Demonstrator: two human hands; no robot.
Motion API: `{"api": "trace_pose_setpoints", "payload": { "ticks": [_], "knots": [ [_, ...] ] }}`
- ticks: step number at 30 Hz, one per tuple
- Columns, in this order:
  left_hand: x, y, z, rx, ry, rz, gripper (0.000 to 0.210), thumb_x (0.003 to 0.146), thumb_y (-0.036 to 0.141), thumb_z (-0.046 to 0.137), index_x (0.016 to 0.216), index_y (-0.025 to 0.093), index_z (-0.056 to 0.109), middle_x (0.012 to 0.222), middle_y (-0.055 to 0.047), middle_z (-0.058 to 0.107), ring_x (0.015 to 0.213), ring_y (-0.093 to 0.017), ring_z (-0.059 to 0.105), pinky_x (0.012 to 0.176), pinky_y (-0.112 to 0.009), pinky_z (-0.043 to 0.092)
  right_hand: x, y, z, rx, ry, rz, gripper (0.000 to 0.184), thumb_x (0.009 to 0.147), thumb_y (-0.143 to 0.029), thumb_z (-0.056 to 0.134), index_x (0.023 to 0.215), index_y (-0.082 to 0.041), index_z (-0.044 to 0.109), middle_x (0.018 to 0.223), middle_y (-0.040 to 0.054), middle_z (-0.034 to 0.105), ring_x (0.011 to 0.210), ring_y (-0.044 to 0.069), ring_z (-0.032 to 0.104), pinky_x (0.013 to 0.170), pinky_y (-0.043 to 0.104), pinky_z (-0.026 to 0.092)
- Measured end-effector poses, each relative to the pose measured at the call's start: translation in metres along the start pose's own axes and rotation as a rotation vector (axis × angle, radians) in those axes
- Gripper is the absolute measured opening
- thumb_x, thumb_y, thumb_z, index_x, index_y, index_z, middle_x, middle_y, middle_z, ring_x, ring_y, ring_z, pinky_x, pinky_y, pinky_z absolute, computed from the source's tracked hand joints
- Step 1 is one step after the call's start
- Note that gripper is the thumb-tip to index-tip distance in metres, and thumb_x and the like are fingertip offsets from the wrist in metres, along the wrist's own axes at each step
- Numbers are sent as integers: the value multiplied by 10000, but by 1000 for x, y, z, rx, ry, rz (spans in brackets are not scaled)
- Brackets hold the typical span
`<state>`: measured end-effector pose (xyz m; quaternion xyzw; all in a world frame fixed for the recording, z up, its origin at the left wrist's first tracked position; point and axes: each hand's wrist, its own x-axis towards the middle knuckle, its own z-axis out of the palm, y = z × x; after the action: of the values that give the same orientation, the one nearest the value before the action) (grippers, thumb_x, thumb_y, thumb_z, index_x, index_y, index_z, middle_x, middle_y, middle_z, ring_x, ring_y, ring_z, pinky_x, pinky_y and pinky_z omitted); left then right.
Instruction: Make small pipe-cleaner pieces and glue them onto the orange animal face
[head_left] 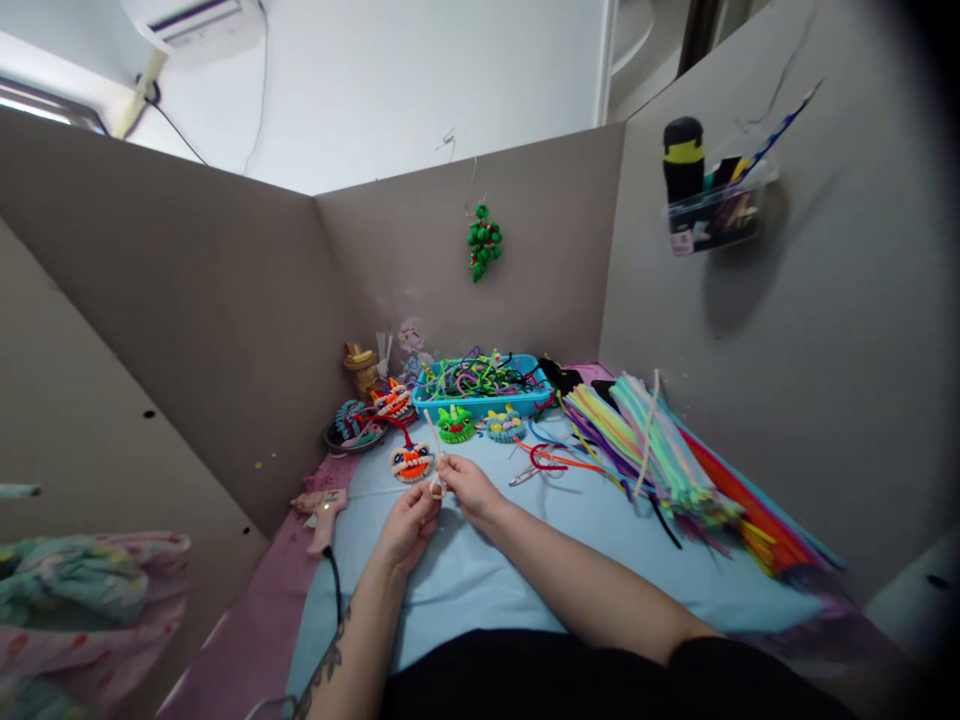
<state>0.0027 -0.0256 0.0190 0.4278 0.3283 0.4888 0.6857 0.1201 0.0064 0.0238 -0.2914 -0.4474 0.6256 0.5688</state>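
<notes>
My left hand (412,522) and my right hand (466,487) meet over the blue cloth, fingertips pinched close together. Between them runs a white pipe cleaner (433,430), one end sticking up past the fingers; the rest is partly hidden by the fingers. Just behind the hands lies an orange and white pipe-cleaner animal head (412,462). Farther back sit a green head (455,424) and a light blue and yellow one (505,425). To the right of my right hand are small scissors (525,478) and a dark red bent pipe cleaner (547,460).
A blue basket (480,404) of tangled pipe cleaners stands at the back. Bundles of coloured pipe cleaners (652,440) lie at the right. A pink glue gun (325,512) with a black cord rests at the left. Grey partitions (540,250) enclose the table on three sides.
</notes>
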Motion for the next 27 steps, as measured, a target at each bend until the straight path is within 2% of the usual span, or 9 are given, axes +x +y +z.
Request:
{"api": "trace_pose_setpoints", "payload": {
  "ticks": [10, 16, 19, 23, 27],
  "knots": [
    [2, -2, -2, 66, 30, -16, 307, 659, 375, 698, 665, 130, 513, 524, 72, 332, 421, -18, 200, 375, -161, 115, -2, -3, 3, -7, 7, -4, 368, 635, -499, 633, 593, -180, 454, 499, -69, 382, 484, 78, 323, 491, 227, 248],
    [2, -2, -2, 83, 37, -25, 290, 636, 335, 714, 639, 122, 517, 537, 61, 363, 424, -16, 199, 377, -167, 106, 0, 2, 1, -11, 5, -29, 335, 652, -444, 629, 579, -177, 440, 492, -75, 379, 477, 72, 318, 489, 220, 258],
    [2, -1, -1, 64, 33, -4, 260, 666, 336, 694, 687, 124, 545, 530, 67, 341, 430, -23, 212, 380, -165, 117, 2, 3, -1, 24, 42, -17, 294, 632, -396, 644, 589, -170, 460, 500, -73, 409, 478, 70, 346, 495, 216, 273],
    [2, 0, 2, 100, 51, 67, 328, 664, 363, 699, 886, 145, 596, 616, 38, 450, 464, -30, 295, 401, -161, 179, 3, 1, 1, 169, 95, 72, 255, 579, -349, 670, 630, -165, 501, 551, -51, 502, 512, 82, 434, 522, 219, 323],
    [4, -3, 3, 197, 75, 104, 346, 637, 382, 715, 862, 142, 608, 641, 26, 502, 454, -28, 306, 405, -170, 190, -1, -4, 7, 310, 81, 149, 241, 528, -298, 697, 622, -161, 522, 549, -39, 531, 511, 85, 460, 522, 218, 339]
  ]
}}
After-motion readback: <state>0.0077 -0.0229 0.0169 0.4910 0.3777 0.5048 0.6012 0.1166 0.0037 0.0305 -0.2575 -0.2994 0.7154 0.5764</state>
